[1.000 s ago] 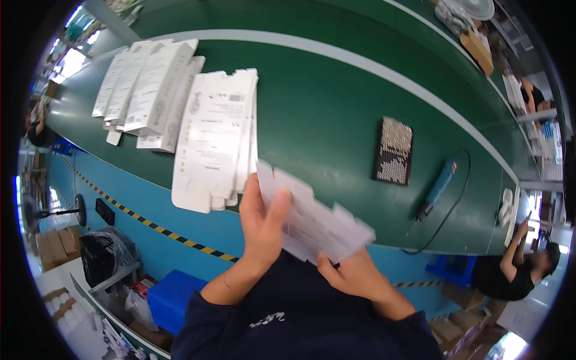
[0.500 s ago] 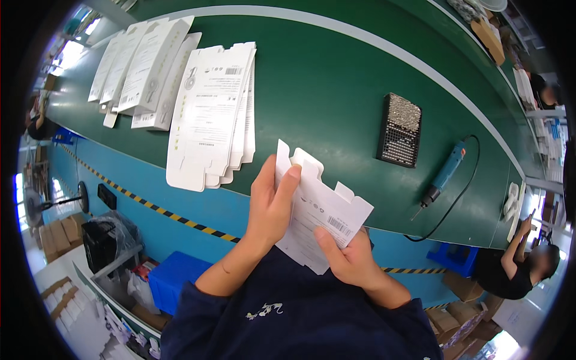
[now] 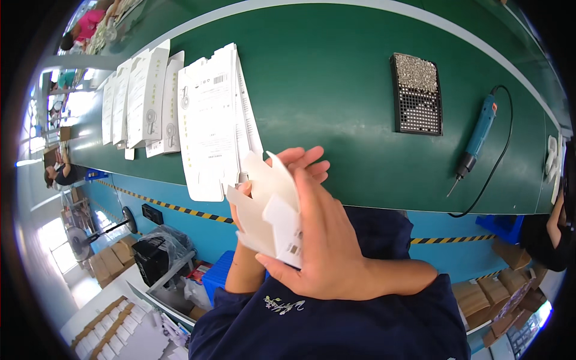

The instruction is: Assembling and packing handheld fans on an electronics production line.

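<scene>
Between my two hands is a white cardboard box, opened out into a hollow shape with its end flaps standing up toward me. My left hand wraps round its far side; its thumb shows at the left edge and its fingertips reach out past the top. The box hides the left palm. Pressed along the right side of the box is my right hand, thumb low and fingers along the wall. Just beyond, on the green table, lies a stack of flat white printed box blanks.
Several white boxes lean together at the table's left. A black tray of small metal parts and a blue electric screwdriver with a black cable lie to the right on the green table. A person sits at far right.
The box was flat with its printed face up; now it is opened out and turned so its inside shows. My right hand moved up its side. The view has shifted.
</scene>
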A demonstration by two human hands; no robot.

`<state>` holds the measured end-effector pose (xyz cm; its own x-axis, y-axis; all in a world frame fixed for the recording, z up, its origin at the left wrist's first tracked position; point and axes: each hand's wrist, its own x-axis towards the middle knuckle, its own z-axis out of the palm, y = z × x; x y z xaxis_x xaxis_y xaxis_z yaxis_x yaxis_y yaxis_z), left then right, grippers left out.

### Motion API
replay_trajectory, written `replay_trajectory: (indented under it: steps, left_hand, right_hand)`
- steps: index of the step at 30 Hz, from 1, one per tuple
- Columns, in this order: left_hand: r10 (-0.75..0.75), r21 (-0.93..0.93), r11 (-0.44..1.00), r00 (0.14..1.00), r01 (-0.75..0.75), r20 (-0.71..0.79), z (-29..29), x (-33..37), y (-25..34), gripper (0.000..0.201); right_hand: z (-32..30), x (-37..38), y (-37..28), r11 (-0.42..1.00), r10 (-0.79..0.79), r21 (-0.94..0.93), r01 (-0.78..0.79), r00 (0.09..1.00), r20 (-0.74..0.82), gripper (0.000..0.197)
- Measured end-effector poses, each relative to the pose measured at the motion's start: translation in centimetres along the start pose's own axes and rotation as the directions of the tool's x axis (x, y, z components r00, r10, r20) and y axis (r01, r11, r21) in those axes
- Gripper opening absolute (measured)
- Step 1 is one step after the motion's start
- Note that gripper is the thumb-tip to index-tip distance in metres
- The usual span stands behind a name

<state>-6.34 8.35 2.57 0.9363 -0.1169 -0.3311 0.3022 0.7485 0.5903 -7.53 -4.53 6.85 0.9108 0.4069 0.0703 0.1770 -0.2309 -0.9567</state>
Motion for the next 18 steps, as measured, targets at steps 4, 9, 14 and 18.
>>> replay_trajectory:
  steps: [4, 9, 14, 18]
  left_hand:
    - [-0.09, -0.438, 0.894, 0.996, 0.091, 0.023, 1.3, -1.0, -0.4, 0.085]
    - [0.17, -0.091, 0.979, 0.978, -0.182, -0.122, 0.3, 0.1, -3.1, 0.106]
    - [0.144, 0.181, 0.975, 0.987, -0.131, -0.064, -0.4, -0.7, -3.0, 0.1]
    - [0.102, 0.419, 0.902, 0.994, -0.109, 0.04, -1.2, -0.4, -4.1, 0.095]
  right_hand:
    - [0.6, 0.6, -0.2, 0.976, -0.108, -0.202, 0.077, 0.983, -0.147, 0.101]
    - [-0.3, 1.3, 1.2, 0.976, -0.066, -0.219, 0.019, 0.976, -0.207, 0.097]
    - [-1.6, 1.2, 1.3, 0.967, 0.006, -0.251, -0.052, 0.984, -0.18, 0.1]
    - [-2.9, 1.0, 3.4, 0.988, 0.083, -0.111, -0.104, 0.98, -0.181, 0.105]
